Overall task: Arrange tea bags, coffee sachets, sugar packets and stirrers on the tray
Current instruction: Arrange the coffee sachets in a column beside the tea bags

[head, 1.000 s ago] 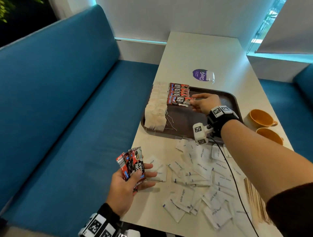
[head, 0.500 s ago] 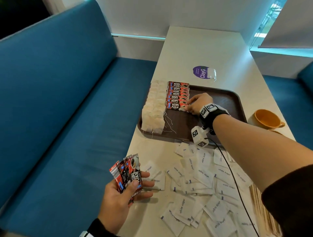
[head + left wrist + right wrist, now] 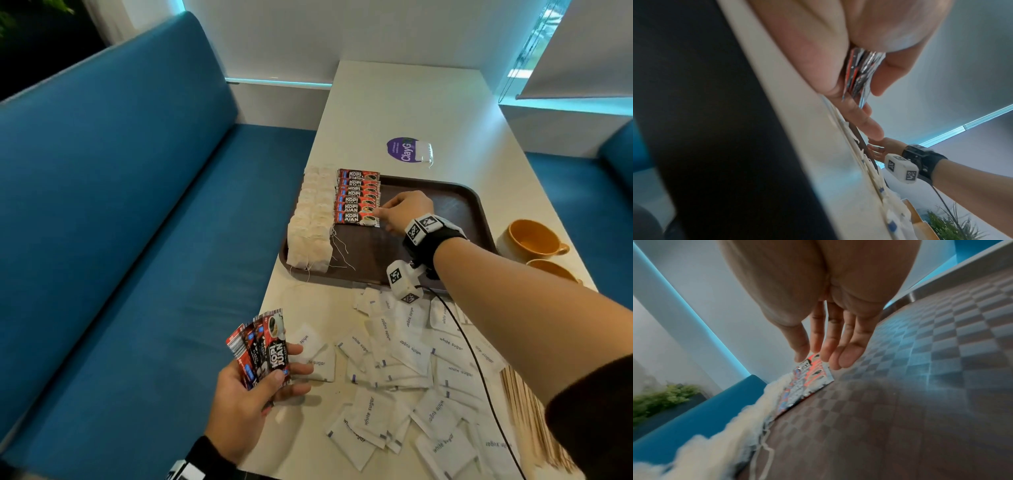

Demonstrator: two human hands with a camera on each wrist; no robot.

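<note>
Two hands sorting coffee sachets onto a brown tray (image 3: 455, 202) on a white table (image 3: 394, 113).

The left hand (image 3: 246, 394) has its grip closed around a fanned stack of coffee sachets (image 3: 263, 349), near the scattered white sugar packets (image 3: 404, 370). The right hand (image 3: 406, 210), fingers (image 3: 846, 356) relaxed and holding nothing, touches the row of coffee sachets (image 3: 358, 198) lying on the tray, with the tea bags (image 3: 313, 219) just beyond that row.

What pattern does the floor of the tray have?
The tray floor has a brown checkered texture, seen best in the right wrist view.
</note>
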